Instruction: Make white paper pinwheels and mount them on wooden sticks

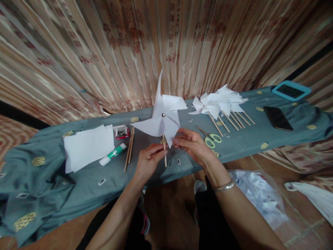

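Note:
A white paper pinwheel (170,121) with a metal pin at its centre stands up in front of me on a wooden stick. My left hand (151,158) pinches that stick (165,160) below the blades. The fingertips of my right hand (191,144) are closed on the lower tip of one paper blade. Left of my hands lie two or so loose wooden sticks (130,149), a small red-and-white box of metal pins (121,132) and a green-and-white glue stick (112,154). Scissors with light green handles (212,139) rest just beyond my right hand.
A stack of white paper (90,147) lies on the left of the cloth-covered table (156,177). Several pinwheels (223,100) lie at the back right, near a phone (278,118) and a blue-framed digital clock (291,91). A clear plastic bag of paper scraps (260,194) sits on the floor.

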Demonstrator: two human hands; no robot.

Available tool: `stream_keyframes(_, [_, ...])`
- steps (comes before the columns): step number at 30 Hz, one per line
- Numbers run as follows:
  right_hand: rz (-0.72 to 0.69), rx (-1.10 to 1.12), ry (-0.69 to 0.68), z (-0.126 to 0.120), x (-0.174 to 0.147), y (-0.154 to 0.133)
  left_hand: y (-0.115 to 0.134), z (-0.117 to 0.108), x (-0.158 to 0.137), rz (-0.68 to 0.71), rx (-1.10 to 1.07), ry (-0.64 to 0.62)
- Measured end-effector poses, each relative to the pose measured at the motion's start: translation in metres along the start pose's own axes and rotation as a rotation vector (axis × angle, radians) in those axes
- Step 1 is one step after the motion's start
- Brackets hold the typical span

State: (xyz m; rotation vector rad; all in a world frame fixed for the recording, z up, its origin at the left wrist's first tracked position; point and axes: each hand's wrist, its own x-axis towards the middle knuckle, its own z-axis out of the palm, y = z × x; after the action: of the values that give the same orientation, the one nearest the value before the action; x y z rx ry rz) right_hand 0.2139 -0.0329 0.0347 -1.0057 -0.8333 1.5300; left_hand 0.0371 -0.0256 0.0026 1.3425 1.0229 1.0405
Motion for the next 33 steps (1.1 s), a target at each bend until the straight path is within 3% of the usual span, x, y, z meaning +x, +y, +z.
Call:
stream_keyframes(15, [0.006, 0.059, -0.072, 0.008, -0.005, -0.001, -0.002, 0.002, 0.000, 0.014, 0.002, -0.005])
stream_keyframes(21, [0.068, -0.189, -0.215, 0.002, -0.009, -0.011, -0.009, 0.001, 0.001, -0.002, -0.073, 0.002])
stream_keyframes(23, [0.041, -0.319, -0.158, -0.009, -0.008, -0.015, -0.008, 0.001, 0.000, -0.040, -0.074, 0.007])
stream_keyframes(25, [-0.051, -0.444, -0.013, -0.022, -0.005, -0.018, -0.008, 0.002, 0.000, -0.076, -0.071, 0.013])
stream_keyframes(30, [-0.504, -0.635, 0.543, -0.043, 0.002, -0.019, -0.008, 0.005, -0.002, -0.112, -0.070, -0.005])
stream_keyframes(33, [-0.601, -0.620, 0.535, -0.043, 0.006, -0.016, -0.007, 0.007, -0.003, -0.123, -0.076, -0.031])
